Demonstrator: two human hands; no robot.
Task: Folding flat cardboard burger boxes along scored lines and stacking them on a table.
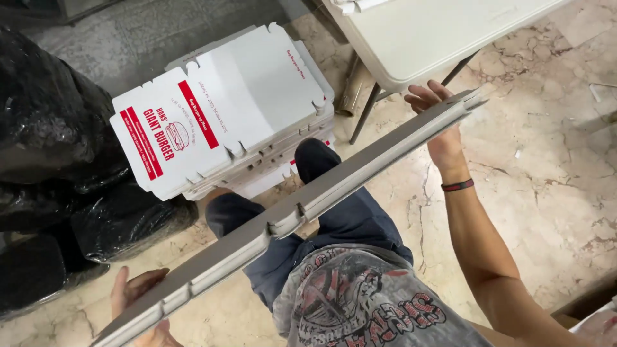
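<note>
Left hand and right hand each gripping opposite ends of the flat cardboard bundle.

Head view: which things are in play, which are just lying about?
In hand:
- flat cardboard box blank, held edge-on
- left hand at its near end
- right hand at its far end
- stack of flat box blanks, below

Lying about:
- white folding table
- black wrapped bundles

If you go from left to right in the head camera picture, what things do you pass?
Black plastic bags → left hand → stack of flat white boxes → flat cardboard held edge-on → right hand → bare marble floor.
</note>
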